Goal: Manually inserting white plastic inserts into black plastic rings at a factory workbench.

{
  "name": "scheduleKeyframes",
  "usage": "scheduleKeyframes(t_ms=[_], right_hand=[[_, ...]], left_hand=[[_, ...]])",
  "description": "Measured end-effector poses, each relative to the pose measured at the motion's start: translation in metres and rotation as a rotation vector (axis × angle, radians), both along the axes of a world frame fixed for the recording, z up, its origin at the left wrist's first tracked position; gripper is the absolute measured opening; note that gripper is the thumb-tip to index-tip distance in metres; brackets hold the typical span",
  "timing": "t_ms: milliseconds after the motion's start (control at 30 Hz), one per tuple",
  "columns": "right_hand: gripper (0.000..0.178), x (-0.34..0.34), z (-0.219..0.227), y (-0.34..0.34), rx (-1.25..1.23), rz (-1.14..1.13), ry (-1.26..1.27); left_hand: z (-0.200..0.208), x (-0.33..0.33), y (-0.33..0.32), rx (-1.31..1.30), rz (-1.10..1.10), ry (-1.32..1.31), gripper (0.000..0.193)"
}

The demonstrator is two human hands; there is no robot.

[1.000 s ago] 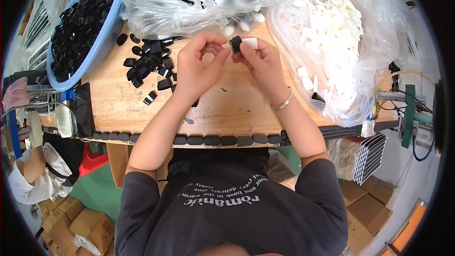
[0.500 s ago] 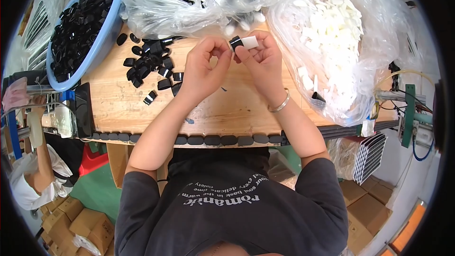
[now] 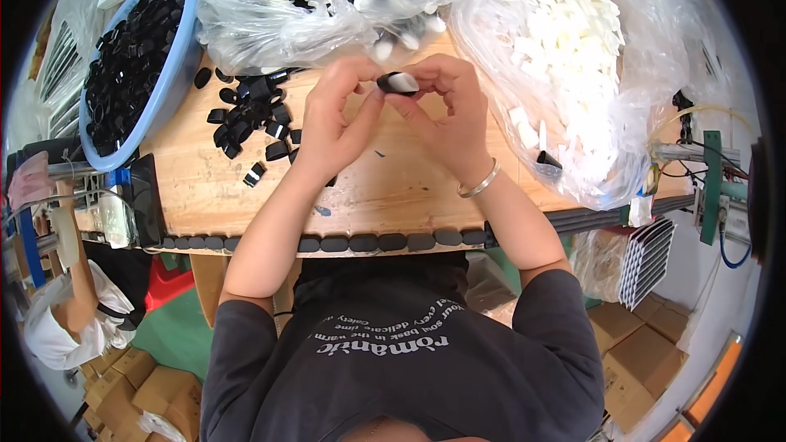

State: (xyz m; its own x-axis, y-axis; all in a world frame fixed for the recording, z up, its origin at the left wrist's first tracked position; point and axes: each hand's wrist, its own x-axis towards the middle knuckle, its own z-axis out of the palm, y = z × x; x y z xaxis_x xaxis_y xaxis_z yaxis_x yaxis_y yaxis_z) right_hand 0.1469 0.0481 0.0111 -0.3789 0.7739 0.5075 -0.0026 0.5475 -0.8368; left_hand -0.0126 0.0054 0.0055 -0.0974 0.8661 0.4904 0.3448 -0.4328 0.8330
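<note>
Between my two hands, above the wooden table, is a small black-and-white plastic piece [image 3: 399,83], with a black ring-like part around its left end and glossy black and white on the rest. My left hand [image 3: 340,115] pinches the black end with thumb and fingertips. The fingers of my right hand [image 3: 450,119] are closed on the other end, hiding part of it. Left of my left hand lies a loose pile of short black rings [image 3: 246,119]; some show a white shine.
A blue basin [image 3: 190,41] full of black rings stands at the left. Behind my hands is a clear bag [image 3: 278,37] of black and white pieces. Another clear bag [image 3: 499,41] with white pieces lies at right. Padding [image 3: 360,242] lines the front edge of the table [image 3: 393,196].
Both hands have shifted slightly left. The piece has turned: its white end, which stuck out to the right, now shows glossy black and white between the fingers. Left fingertips have come onto the black end.
</note>
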Motion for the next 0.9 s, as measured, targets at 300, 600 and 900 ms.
scheduleKeyframes(t_ms=[300, 600, 900], right_hand=[[0.039, 0.000, -0.006, 0.000, 0.051, -0.031, 0.125], [0.022, 0.005, 0.010, 0.002, 0.177, -0.034, -0.039], [0.018, 0.007, 0.004, 0.003, -0.076, 0.119, 0.059]], left_hand=[[-0.007, 0.007, 0.000, -0.022, -0.037, -0.136, 0.007], [-0.002, 0.004, 0.000, 0.094, 0.080, 0.019, 0.011], [0.000, 0.005, -0.002, 0.138, 0.058, 0.093, 0.014]])
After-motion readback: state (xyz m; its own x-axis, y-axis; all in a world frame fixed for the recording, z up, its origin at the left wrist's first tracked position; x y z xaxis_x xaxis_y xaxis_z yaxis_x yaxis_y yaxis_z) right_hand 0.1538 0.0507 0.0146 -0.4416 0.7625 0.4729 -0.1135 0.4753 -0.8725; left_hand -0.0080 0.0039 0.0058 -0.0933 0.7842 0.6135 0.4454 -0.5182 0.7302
